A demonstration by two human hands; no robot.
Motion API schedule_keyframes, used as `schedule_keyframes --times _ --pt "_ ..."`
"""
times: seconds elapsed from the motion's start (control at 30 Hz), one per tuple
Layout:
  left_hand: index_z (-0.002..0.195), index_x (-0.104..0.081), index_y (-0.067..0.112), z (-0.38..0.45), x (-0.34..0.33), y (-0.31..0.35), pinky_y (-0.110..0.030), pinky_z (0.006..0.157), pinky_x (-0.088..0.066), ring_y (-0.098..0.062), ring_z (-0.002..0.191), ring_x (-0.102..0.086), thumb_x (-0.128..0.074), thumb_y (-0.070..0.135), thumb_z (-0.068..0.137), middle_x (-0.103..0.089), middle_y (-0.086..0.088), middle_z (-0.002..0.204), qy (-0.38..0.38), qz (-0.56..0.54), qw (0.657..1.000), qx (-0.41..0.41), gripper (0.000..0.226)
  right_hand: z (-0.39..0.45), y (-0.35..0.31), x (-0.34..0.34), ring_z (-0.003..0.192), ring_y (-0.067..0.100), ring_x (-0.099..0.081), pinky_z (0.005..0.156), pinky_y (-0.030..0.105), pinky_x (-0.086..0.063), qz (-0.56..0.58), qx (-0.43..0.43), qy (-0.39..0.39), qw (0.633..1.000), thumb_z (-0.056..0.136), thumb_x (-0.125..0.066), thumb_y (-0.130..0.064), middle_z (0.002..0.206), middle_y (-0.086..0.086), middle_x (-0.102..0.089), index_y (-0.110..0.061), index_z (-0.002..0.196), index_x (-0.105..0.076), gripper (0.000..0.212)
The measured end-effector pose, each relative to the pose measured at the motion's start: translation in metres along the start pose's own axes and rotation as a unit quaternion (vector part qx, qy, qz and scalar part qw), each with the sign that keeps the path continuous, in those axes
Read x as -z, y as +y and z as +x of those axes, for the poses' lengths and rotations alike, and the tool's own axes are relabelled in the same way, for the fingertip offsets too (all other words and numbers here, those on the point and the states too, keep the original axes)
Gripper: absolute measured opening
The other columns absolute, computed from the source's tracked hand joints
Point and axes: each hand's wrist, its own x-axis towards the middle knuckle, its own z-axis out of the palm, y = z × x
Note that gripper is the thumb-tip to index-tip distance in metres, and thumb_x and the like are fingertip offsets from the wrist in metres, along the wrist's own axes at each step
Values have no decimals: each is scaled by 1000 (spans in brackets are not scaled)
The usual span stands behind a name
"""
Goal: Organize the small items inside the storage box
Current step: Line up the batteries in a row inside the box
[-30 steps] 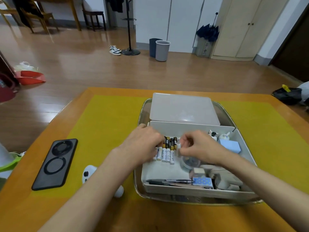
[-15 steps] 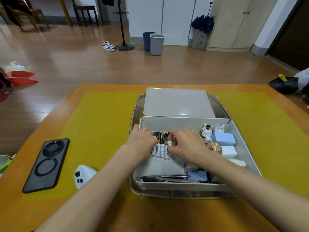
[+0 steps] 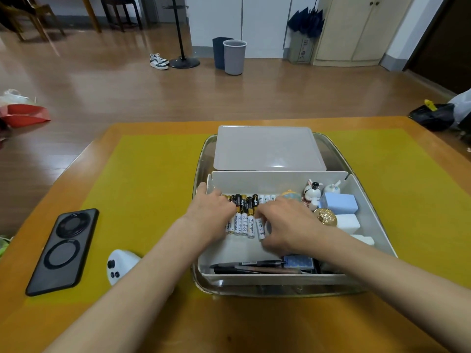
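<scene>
Storage box (image 3: 367, 212): white, open-topped, sits inside a clear tray (image 3: 201, 281) on a yellow mat (image 3: 142, 189) over the tabletop (image 3: 158, 335). Its lid (image 3: 267, 149) lies flat just behind it, at the far end of the tray.

Batteries (image 3: 244, 215): a row lying side by side in the left half of the box, black-and-gold ones mixed with white ones.

Left hand (image 3: 211, 212): rests palm down on the left end of the battery row, fingers reaching to the far wall of the box; whether they curl round anything cannot be told.

Right hand (image 3: 285, 225): over the right end of the row, fingers bent, pinching a white battery (image 3: 260, 229) at its near end.

Right half of the box: two small figurines (image 3: 313, 191), a pale blue block (image 3: 340, 203), a gold round ornament (image 3: 325, 217), a white block (image 3: 348, 222).

Near wall of the box: pens (image 3: 249, 266) lying crosswise, a blue patterned packet (image 3: 298, 263) beside them.

On the mat, left of the tray: a dark phone (image 3: 63, 250) and a white controller (image 3: 119, 266).
</scene>
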Motion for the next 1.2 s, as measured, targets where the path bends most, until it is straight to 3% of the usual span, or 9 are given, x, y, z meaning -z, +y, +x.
schedule_keyframes --times 0.1,0.23,0.43,0.63,0.83,0.97,1.03,1.1,1.2 --pt "103 -60 22 4 1 2 -53 110 -28 -24 115 -53 -59 27 90 -65 0 110 -5 7 1000 7 14 3 -8 -2 101 22 -54 75 33 -30 18 -18 24 999 75 -71 -35 103 -3 -65 -26 107 -57 36" --pt "98 -57 24 4 4 2 -55 112 -22 -24 113 -54 -61 29 89 -65 1 108 -8 7 1000 4 11 1 -8 4 100 22 -54 69 34 -33 35 -16 26 999 77 -70 -41 99 -5 -62 -26 106 -57 35" --pt "97 -63 27 4 5 6 -55 112 -24 -18 102 -57 -70 44 83 -63 7 97 68 -43 997 -19 23 -26 32 33 109 12 -51 82 33 -45 41 31 8 999 68 -74 -66 116 -13 -63 -34 128 -53 71" --pt "109 -58 26 18 -6 28 -32 83 -38 -18 103 -53 -70 46 82 -59 5 109 126 -135 981 -66 35 -26 34 29 104 11 -51 74 30 -37 61 37 14 997 69 -76 -61 110 -13 -62 -34 123 -55 63" --pt "90 -48 25 30 -10 30 -32 73 -28 -19 98 -51 -67 49 80 -52 5 96 91 -166 981 -51 32 -8 35 29 71 3 -49 55 28 -33 108 -2 -23 994 63 -79 -60 77 -18 -53 -40 90 -49 45" --pt "87 -47 27 33 -15 27 -32 71 -31 -18 93 -51 -71 54 74 -51 7 94 83 -173 980 -57 38 0 39 34 70 6 -51 59 34 -39 128 4 -49 991 65 -80 -56 75 -13 -56 -38 73 -48 38" --pt "89 -50 28 33 -19 23 -32 71 -33 -17 93 -50 -75 55 71 -52 7 96 73 -163 982 -63 41 0 39 35 78 12 -55 64 36 -45 113 22 -67 991 66 -80 -55 80 -13 -59 -35 84 -59 34" --pt "89 -51 28 34 -22 20 -32 70 -34 -18 93 -50 -75 52 71 -52 7 96 74 -165 982 -62 39 0 39 36 89 17 -58 73 40 -51 89 40 -86 991 65 -80 -57 89 -11 -63 -31 99 -65 46" --pt "87 -48 28 34 -25 18 -32 70 -32 -18 93 -50 -74 48 75 -46 8 91 78 -172 980 -59 34 1 37 38 91 16 -57 75 42 -53 72 44 -86 993 63 -80 -62 90 -14 -62 -33 104 -65 52"
